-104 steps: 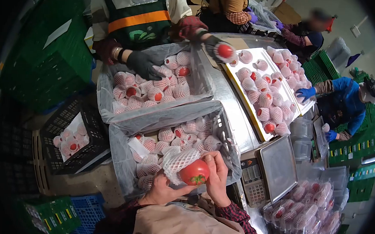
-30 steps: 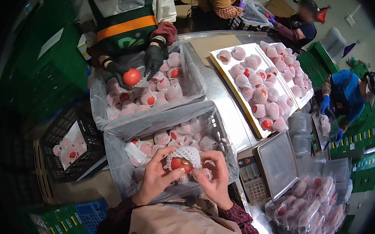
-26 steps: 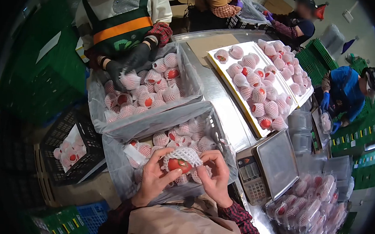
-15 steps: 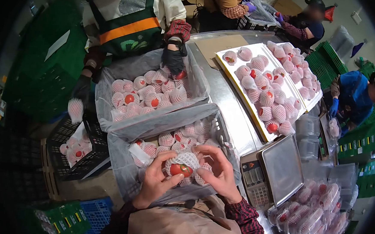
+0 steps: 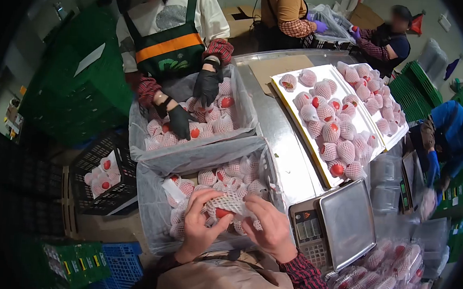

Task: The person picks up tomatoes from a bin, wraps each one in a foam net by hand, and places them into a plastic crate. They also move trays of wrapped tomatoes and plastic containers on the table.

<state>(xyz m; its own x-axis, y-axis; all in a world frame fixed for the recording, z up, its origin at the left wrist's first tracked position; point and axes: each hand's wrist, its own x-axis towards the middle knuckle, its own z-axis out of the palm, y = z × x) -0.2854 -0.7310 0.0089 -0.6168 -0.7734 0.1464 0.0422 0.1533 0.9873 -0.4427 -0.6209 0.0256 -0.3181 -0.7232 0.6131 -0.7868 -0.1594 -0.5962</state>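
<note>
A red tomato (image 5: 221, 213) in a white foam net (image 5: 229, 201) is between my hands, above a lined crate (image 5: 148, 203) of netted fruit. My left hand (image 5: 200, 224) is closed around the tomato's left side, its thumb on the bare red skin. With curled fingers, my right hand (image 5: 270, 227) grips the net's right end, which looks stretched. Part of the tomato is hidden by the net and fingers. Below lie several netted tomatoes (image 5: 206, 177).
Across from me, a co-worker's black-gloved hands (image 5: 180, 121) are in another lined crate (image 5: 188, 151). To my right are a scale (image 5: 346, 220), white trays (image 5: 323, 168) of netted tomatoes and packed clear boxes (image 5: 374, 285). A black crate (image 5: 122, 159) stands left. Other people work farther back.
My right hand has turned and the net is drawn rightward, with less red showing. The co-worker's hand at left has moved from above the black crate, where it held a netted piece, into the far crate.
</note>
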